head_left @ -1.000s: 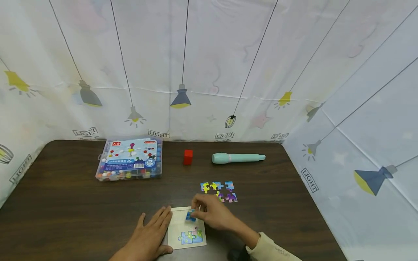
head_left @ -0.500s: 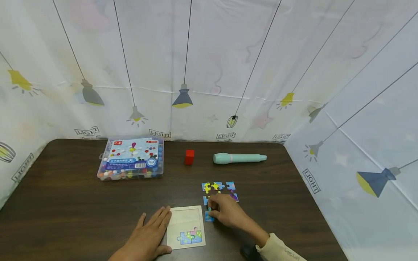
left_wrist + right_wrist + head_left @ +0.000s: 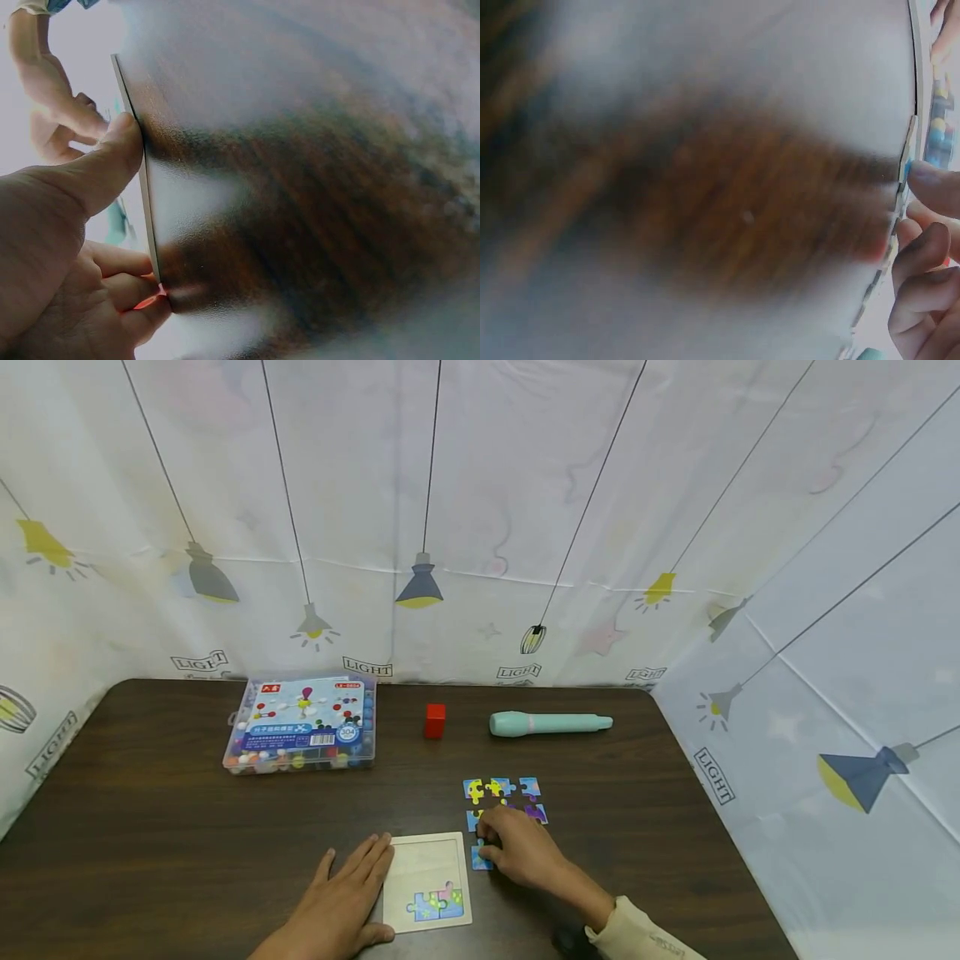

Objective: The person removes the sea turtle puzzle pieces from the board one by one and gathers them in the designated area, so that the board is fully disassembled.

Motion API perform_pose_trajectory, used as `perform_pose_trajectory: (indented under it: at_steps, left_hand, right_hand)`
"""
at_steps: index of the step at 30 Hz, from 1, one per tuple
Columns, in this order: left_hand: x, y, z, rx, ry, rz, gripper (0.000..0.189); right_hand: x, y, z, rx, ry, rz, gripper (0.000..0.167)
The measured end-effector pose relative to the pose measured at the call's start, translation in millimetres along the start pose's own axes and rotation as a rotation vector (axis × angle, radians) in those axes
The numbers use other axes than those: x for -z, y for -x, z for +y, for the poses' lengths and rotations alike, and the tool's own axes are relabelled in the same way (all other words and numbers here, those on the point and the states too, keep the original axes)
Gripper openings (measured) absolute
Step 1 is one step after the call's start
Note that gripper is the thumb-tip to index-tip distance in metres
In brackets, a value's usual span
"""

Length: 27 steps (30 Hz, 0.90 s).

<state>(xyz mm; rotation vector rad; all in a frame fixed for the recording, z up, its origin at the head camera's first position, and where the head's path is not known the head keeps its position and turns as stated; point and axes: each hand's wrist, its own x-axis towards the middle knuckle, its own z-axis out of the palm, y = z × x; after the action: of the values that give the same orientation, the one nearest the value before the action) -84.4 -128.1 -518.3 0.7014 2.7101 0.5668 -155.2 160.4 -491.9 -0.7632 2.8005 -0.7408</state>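
A square wooden puzzle board [image 3: 420,864] lies on the dark table, with joined blue, green and pink puzzle pieces [image 3: 427,907] in its lower right part. My left hand [image 3: 341,897] rests flat along the board's left side, its thumb [image 3: 120,131] and fingertips at the board's edge in the left wrist view. Just right of the board, my right hand [image 3: 521,847] pinches a blue puzzle piece [image 3: 480,860] down at the table, fingers bent over it. The right wrist view has the thumb [image 3: 934,184] against the piece's edge. Several loose pieces [image 3: 530,787] are laid out beyond, some partly hidden by this hand.
A clear plastic case [image 3: 300,727] of coloured balls stands at the back left. A red block [image 3: 435,722] and a mint-green stick-shaped object [image 3: 551,724] lie along the back. A patterned curtain [image 3: 480,527] hangs behind the table.
My right hand has carried the blue piece from over the board to the table on its right, then stayed there through the last half second. The left hand keeps its place.
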Motion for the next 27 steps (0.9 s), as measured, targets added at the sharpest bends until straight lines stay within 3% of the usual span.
perform_pose_trajectory:
  at_steps: [3,10,14,20,27]
  left_hand:
    - [0.4,-0.5,0.2,0.004,0.002,-0.008,0.099]
    - [1.5,-0.4,0.1,0.005,0.008,-0.016,0.099]
    - [1.7,-0.2,0.1,0.002,0.019,-0.02,0.099]
    - [2.5,-0.2,0.2,-0.001,0.019,-0.026,0.099]
    - [4.1,-0.1,1.8,0.008,0.026,-0.026,0.098]
  right_hand:
    - [2,0.1,-8,0.072,0.039,-0.02,0.013]
    - [-8,-1.6,-33,0.33,0.147,-0.251,0.033]
    - [-17,-1.4,-41,0.432,0.219,-0.305,0.039]
    - [-23,-2.2,-48,0.438,0.173,-0.315,0.034]
    - [-29,-4.8,-49,0.376,0.019,-0.306,0.029]
